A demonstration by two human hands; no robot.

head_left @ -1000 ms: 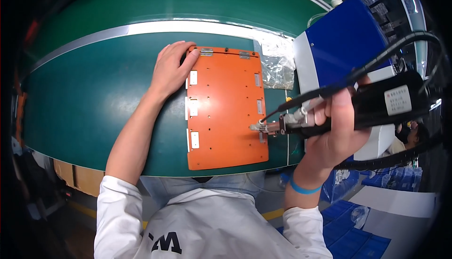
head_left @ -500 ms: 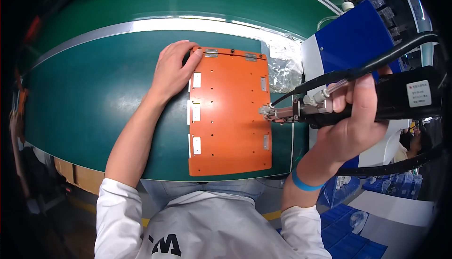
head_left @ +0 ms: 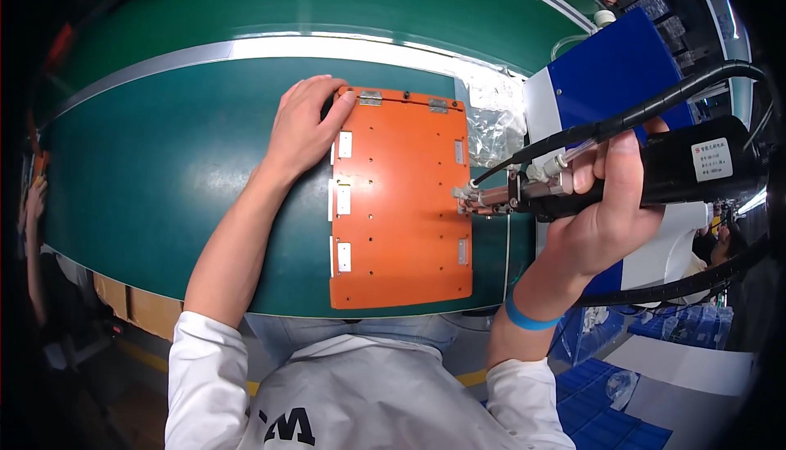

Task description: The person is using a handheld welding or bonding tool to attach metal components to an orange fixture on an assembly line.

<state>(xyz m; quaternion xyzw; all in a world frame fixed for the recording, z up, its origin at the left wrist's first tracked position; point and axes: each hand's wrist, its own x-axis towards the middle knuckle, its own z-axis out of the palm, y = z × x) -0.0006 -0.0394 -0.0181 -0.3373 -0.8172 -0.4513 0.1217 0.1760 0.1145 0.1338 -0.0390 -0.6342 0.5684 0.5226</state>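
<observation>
An orange hinged plate [head_left: 409,212] lies flat on the green work surface, with small metal hinges along its far edge and pale rectangular inserts down both sides. My left hand [head_left: 307,126] grips the plate's far left corner, thumb on top and fingers curled round the edge. In my right hand [head_left: 614,217] is a black powered screwdriver [head_left: 679,167], held almost level with its fingers wrapped round the body. Its metal nose points left and reaches the plate's right edge, close to an insert there. The exact contact of the tip is too small to tell.
A blue and white machine housing [head_left: 614,73] stands at the right, with thick black cables [head_left: 630,122] running to the screwdriver. Clear plastic bags [head_left: 495,122] lie beyond the plate. Blue trays [head_left: 614,409] sit lower right. Another person's hand [head_left: 36,200] shows at the far left.
The screwdriver's rear body and my right hand have shifted slightly left, while the nose stays at the plate's right edge. My left hand keeps its grip on the corner.
</observation>
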